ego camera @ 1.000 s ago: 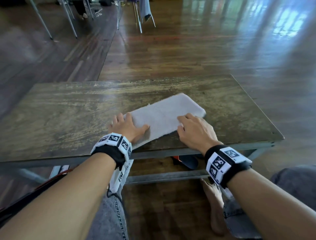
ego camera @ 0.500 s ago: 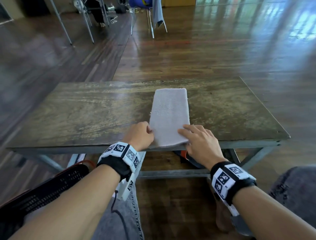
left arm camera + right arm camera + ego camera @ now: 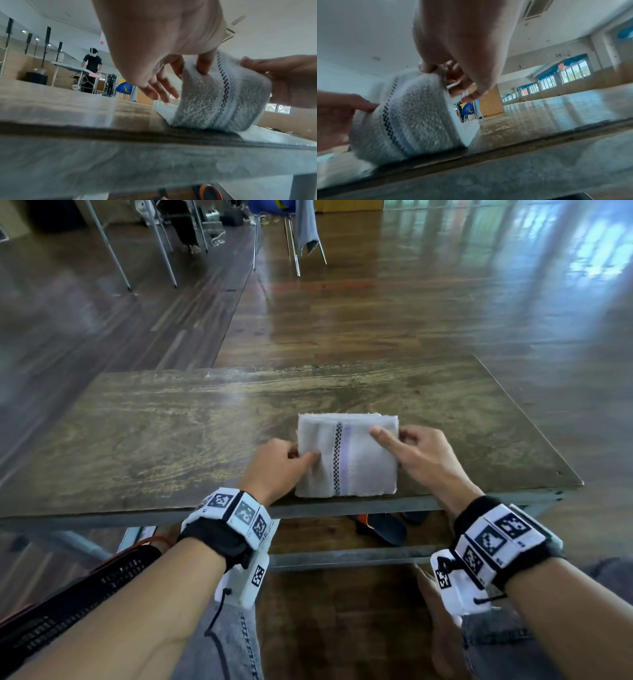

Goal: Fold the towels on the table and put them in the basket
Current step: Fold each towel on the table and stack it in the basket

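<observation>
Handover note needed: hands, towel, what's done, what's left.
Left hand: pinches the towel's left edge.
Right hand: pinches its right edge.
Towel: at the table's near edge, upper layer lifted and being laid over the lower; checkered stripe on top.
Done: towel nearly folded into a compact rectangle.
Left: lay the fold flat, then put it in the basket. No basket is identifiable in any view; no other towels on the table.

The towel (image 3: pixel 347 455) is nubbly white terry cloth with a woven checked stripe. The table (image 3: pixel 171 433) has a worn, matt wood top on a dull grey metal frame; the floor (image 3: pixel 376 313) is glossy wood.
</observation>
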`<state>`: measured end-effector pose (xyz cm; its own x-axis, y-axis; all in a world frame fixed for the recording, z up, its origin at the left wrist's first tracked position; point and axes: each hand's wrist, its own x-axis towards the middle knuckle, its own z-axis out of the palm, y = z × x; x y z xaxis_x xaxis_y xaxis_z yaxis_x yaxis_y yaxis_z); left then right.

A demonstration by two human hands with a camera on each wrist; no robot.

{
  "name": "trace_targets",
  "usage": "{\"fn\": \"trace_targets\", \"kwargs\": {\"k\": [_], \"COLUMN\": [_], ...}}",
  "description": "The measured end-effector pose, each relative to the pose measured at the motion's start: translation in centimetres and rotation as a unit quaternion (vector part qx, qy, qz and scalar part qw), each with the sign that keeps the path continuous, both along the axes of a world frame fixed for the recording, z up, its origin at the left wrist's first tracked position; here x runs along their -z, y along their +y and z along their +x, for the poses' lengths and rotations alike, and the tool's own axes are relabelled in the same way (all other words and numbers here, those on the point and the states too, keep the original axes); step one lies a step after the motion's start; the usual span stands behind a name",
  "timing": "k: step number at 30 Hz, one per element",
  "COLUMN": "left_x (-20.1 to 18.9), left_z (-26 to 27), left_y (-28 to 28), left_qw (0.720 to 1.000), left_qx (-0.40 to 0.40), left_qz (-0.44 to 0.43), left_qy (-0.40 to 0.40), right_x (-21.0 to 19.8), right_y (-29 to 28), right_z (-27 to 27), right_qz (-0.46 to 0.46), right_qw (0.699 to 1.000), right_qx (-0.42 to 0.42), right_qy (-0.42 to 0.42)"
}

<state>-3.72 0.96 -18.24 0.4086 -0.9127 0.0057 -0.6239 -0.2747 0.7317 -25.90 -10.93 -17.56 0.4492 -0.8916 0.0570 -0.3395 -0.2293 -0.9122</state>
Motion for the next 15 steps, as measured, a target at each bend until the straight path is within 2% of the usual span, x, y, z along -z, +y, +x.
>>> {"fn": "trace_targets", "kwargs": {"k": [3, 7, 11, 15], "left_x": [1.3, 1.9, 3.0, 3.9], "left_z": [-0.2, -0.1, -0.1, -0.2], "left_y": [-1.7, -4.6, -6.5, -7.2], "left_qw": [0.997, 0.995, 0.985, 0.979], "left_qx": [-0.023, -0.073, -0.096, -0.108], "left_qz": [0.017, -0.018, 0.022, 0.029], "left_qy": [-0.071, -0.065, -0.139, -0.170], "right_x": [1.0, 0.8, 1.4, 2.3], "right_y": [-1.5, -4.3, -5.9, -6.6], "right_z": [0.6, 2.6, 4.2, 4.8], "right_qz": [0.077, 0.063, 0.048, 0.050], "right_qw": [0.996, 0.996, 0.985, 0.976], "right_qx": [-0.008, 0.049, 0.062, 0.078], "right_qy": [0.044, 0.050, 0.157, 0.196]}}
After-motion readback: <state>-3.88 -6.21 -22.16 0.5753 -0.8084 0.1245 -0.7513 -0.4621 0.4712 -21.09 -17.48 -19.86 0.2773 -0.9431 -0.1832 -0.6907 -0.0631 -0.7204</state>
